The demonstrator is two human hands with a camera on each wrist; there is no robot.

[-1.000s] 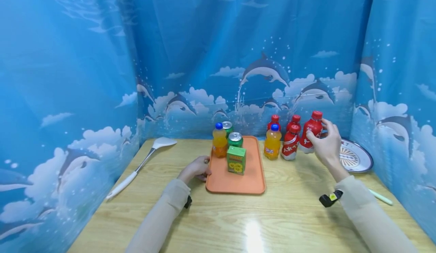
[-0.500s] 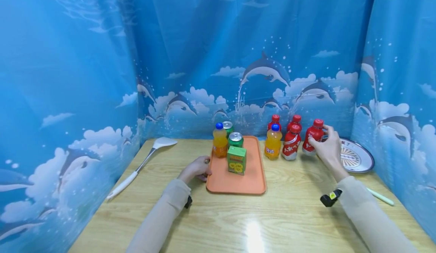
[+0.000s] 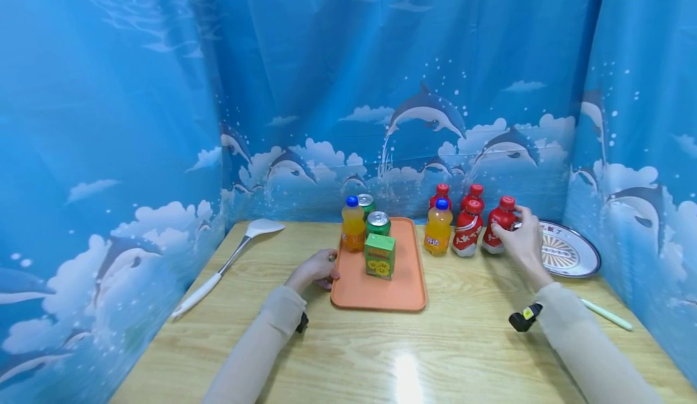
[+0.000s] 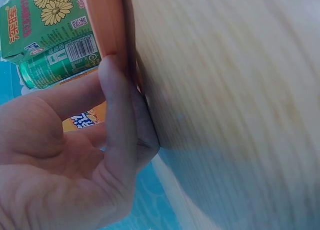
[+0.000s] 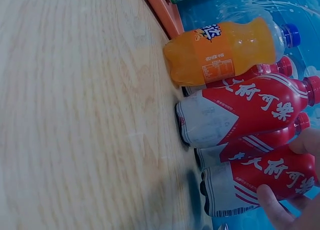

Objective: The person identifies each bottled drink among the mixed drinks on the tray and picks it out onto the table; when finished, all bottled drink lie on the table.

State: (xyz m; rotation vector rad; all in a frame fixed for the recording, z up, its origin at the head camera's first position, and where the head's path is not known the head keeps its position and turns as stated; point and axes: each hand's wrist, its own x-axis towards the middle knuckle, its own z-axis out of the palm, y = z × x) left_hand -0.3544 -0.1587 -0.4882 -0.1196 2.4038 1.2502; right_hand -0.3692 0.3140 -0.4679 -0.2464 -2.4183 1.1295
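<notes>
My right hand (image 3: 527, 244) grips a red-and-white cola bottle (image 3: 497, 228) by its upper part, thumb on one side and fingers on the other. The bottle is upright, close above or on the table; I cannot tell which. Beside it stand several like cola bottles (image 3: 467, 231) and an orange soda bottle (image 3: 438, 231). My left hand (image 3: 314, 269) pinches the left rim of an orange tray (image 3: 354, 292), thumb on the rim and fingers beneath in the left wrist view. On the tray are an orange soda bottle (image 3: 353, 230), two green cans (image 3: 378, 225) and a green drink carton (image 3: 380, 259).
A white-handled spatula (image 3: 231, 259) lies along the table's left side. Behind the right hand is a patterned plate (image 3: 572, 253), and a pale green stick-like thing (image 3: 610, 316) lies by the right sleeve. Blue dolphin curtains (image 3: 327, 89) enclose the table.
My right hand has lowered the cola bottle from above the table to the right end of the group of bottles. The left hand has stayed at the tray's rim.
</notes>
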